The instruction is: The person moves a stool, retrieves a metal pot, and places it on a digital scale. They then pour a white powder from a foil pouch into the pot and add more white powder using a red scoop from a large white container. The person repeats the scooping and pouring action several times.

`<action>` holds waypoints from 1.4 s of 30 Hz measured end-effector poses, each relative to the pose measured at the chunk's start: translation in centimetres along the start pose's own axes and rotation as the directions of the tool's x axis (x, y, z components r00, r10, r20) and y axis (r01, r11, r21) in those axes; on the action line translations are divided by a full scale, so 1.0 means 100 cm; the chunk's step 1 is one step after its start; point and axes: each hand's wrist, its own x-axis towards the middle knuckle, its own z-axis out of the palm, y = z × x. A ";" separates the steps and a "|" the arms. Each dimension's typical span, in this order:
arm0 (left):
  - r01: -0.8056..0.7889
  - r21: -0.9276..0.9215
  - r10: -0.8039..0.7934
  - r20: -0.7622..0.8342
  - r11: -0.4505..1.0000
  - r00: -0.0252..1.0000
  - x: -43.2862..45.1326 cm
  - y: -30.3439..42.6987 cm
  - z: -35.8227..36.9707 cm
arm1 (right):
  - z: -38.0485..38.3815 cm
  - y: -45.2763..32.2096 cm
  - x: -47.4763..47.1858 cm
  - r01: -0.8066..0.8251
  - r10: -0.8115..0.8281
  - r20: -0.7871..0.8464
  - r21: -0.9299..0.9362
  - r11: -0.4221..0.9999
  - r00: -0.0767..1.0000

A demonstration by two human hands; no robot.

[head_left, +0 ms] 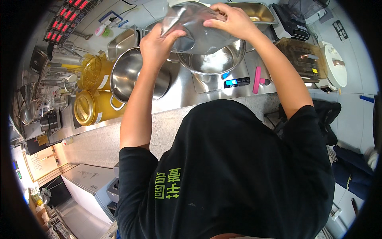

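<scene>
Both my hands hold a clear-grey plastic bag (pixel 195 28) over a round stainless steel pan (pixel 191 68). My left hand (pixel 156 44) pinches the bag's left side, thumb on top. My right hand (pixel 234 19) grips its upper right corner. Inside the pan lies a patch of white powder or granules (pixel 212 63). Beneath the pan is a flat digital kitchen scale (pixel 206 85) with a lit blue display (pixel 231 82). How much the bag still contains cannot be made out. Part of the pan's far rim is hidden behind the bag.
A tall stainless steel pot (pixel 126 74) stands left of the scale, beside amber lidded plastic containers (pixel 104 104). A pink bag clip (pixel 257 80) lies to the right. Farther right are a brown-tinted covered box (pixel 301 58) and a white appliance (pixel 334 65). The steel counter's front edge (pixel 179 105) runs before me.
</scene>
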 end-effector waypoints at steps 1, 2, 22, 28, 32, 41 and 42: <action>0.045 -0.083 -0.045 0.004 0.996 0.999 0.000 0.000 0.000 | -0.001 0.011 -0.002 0.017 -0.016 0.022 -0.012 1.000 1.000; 0.090 -0.165 -0.090 0.013 0.982 0.996 -0.001 0.000 0.000 | 0.002 0.025 -0.004 0.033 -0.032 0.045 -0.024 0.999 0.998; -0.221 0.455 0.237 0.022 0.863 0.971 -0.006 -0.006 0.013 | 0.029 0.043 -0.023 0.218 -0.369 -0.300 -0.435 0.874 0.880; -0.195 0.301 0.218 -0.044 0.933 0.975 0.001 -0.009 0.012 | 0.021 0.042 -0.012 0.348 -0.475 -0.377 -0.356 0.867 0.795; -0.180 0.262 0.198 -0.042 0.948 0.979 -0.007 -0.001 0.007 | 0.017 0.036 -0.019 0.335 -0.443 -0.370 -0.322 0.886 0.816; -0.398 0.390 0.441 -0.026 0.831 0.897 -0.011 -0.011 0.003 | 0.030 0.049 -0.030 0.344 -0.473 -0.372 -0.363 0.866 0.799; -0.420 0.405 0.487 -0.071 0.812 0.871 0.000 -0.015 0.002 | 0.024 0.049 -0.020 0.349 -0.498 -0.382 -0.395 0.849 0.778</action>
